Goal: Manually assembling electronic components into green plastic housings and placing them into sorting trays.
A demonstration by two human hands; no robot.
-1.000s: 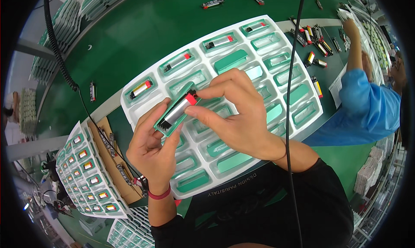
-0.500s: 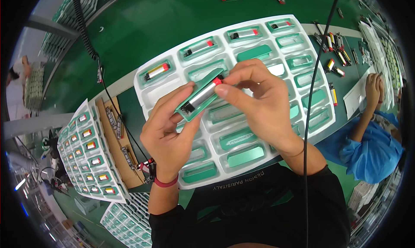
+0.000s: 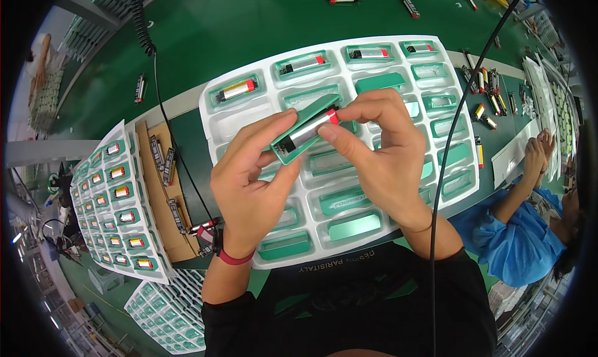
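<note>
While my left hand (image 3: 249, 192) cradles the green shell (image 3: 309, 111) above the white tray (image 3: 240, 116), its fingers curl along the far side and its thumb braces the near one, parted only by the shell's width. I judge that this grip steadies the shell and leaves its open side free to reach. The silver cell (image 3: 306, 131) lies lengthwise along that opening, tilted with it, red end toward my right hand (image 3: 393, 154). There, thumb and forefinger are nearly closed, pinching around the red end, probably to control it; from this remote view I cannot tell how firmly, or how deep the cell sits.
</note>
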